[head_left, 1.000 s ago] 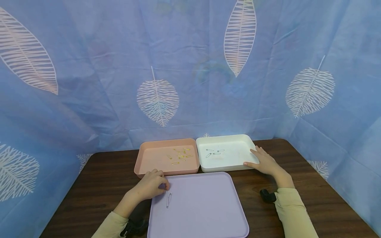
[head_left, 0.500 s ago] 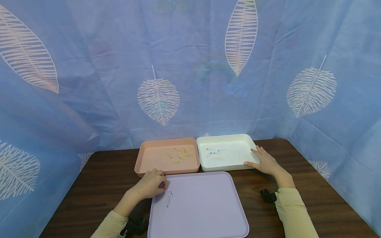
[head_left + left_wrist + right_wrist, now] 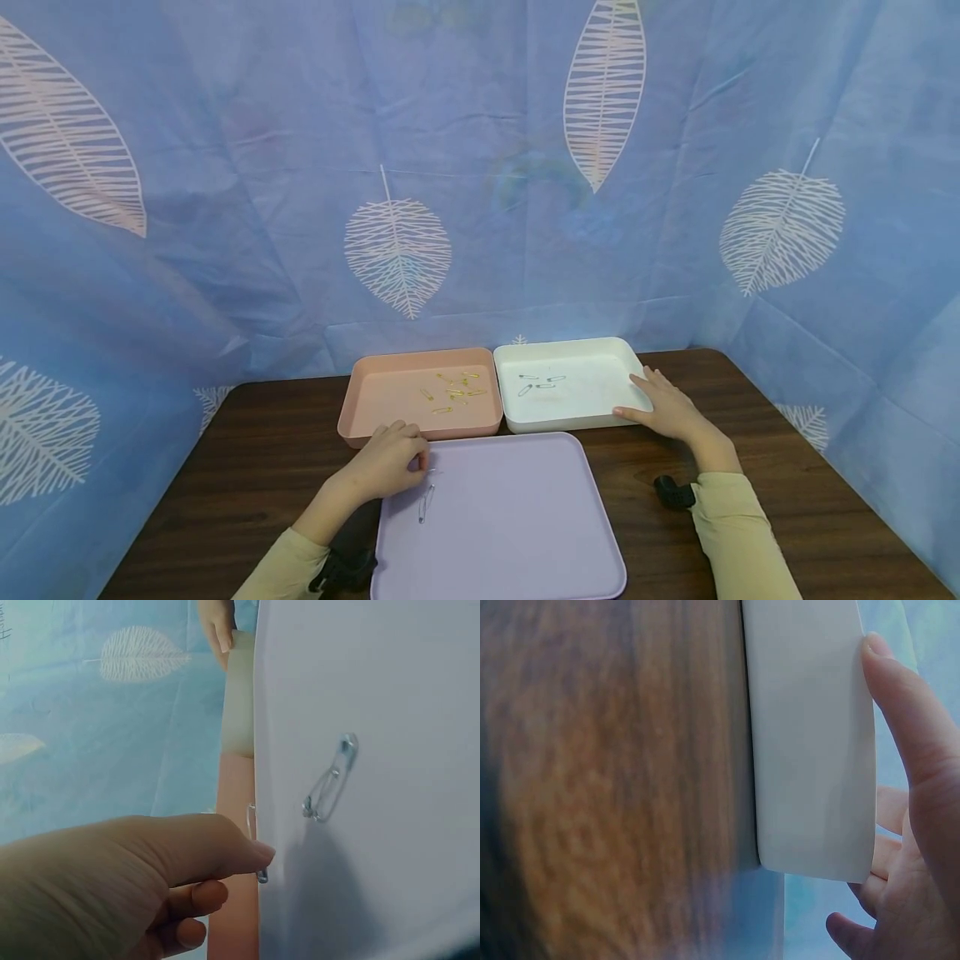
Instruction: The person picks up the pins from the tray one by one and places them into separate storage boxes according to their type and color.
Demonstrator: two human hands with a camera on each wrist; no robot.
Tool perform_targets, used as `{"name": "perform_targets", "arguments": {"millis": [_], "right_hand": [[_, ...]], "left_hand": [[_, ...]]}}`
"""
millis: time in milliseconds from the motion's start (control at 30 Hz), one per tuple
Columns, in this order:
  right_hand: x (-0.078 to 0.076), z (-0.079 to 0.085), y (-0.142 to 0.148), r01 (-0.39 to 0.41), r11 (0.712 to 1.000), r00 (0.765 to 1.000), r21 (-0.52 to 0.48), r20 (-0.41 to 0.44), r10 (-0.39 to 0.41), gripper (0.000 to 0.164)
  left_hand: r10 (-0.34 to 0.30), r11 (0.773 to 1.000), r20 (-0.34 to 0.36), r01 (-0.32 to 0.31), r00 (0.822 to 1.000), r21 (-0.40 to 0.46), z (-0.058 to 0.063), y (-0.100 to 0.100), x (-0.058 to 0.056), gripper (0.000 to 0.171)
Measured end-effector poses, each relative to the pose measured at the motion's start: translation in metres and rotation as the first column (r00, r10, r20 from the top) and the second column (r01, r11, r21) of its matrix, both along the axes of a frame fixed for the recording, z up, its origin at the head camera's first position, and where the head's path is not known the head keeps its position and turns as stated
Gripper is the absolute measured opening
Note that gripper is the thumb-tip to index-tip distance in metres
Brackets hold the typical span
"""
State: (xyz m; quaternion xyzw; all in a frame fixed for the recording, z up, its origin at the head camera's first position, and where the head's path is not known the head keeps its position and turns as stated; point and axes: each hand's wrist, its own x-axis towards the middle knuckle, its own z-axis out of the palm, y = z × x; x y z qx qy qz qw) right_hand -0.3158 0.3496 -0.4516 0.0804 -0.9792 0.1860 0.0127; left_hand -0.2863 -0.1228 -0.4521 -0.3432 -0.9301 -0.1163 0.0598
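My left hand [image 3: 386,462] is over the upper left corner of the lilac tray [image 3: 517,517]. Between thumb and fingers it pinches a silver safety pin [image 3: 261,875], partly hidden by the thumb. Just below, on the tray, lie what look like two silver safety pins [image 3: 425,504] close together; they also show in the left wrist view [image 3: 330,780]. My right hand [image 3: 670,408] rests with spread fingers on the right end of the white tray [image 3: 814,750], thumb at its rim. Several silver safety pins [image 3: 545,386] lie in that white tray.
A pink tray [image 3: 386,404] stands left of the white one, behind the lilac tray, with several gold safety pins [image 3: 456,394] in it. All three trays are on a dark wooden table [image 3: 240,467]. A blue leaf-patterned cloth [image 3: 480,208] hangs behind.
My left hand has shifted slightly right and away from me, with the pinched pin now showing beyond the fingertips. The right hand and the trays have stayed in place.
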Motion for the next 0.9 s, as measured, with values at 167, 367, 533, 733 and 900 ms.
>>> {"name": "perform_targets", "arguments": {"millis": [167,367,533,733,900], "right_hand": [[0.001,0.000,0.001,-0.001,1.000,1.000,-0.001,-0.009,0.001,0.093],[0.001,0.000,0.001,0.003,1.000,1.000,-0.004,-0.006,-0.003,0.093],[0.000,0.000,0.000,0.005,1.000,1.000,-0.003,-0.003,-0.005,0.093],[0.000,0.000,0.000,0.009,1.000,1.000,-0.006,-0.002,-0.009,0.094],[0.000,-0.001,0.000,0.008,1.000,1.000,-0.003,-0.004,-0.008,0.094]], "left_hand": [[-0.005,1.000,-0.045,0.005,0.999,0.008,0.002,0.006,-0.003,0.025],[-0.007,1.000,-0.084,0.008,0.996,0.010,0.007,0.016,-0.004,0.024],[-0.010,1.000,-0.092,0.011,0.996,0.009,0.013,0.025,-0.007,0.023],[-0.018,1.000,-0.106,0.020,0.994,0.017,0.019,0.035,-0.013,0.023],[-0.031,0.999,-0.116,0.034,0.993,0.025,0.025,0.047,-0.019,0.020]]}}
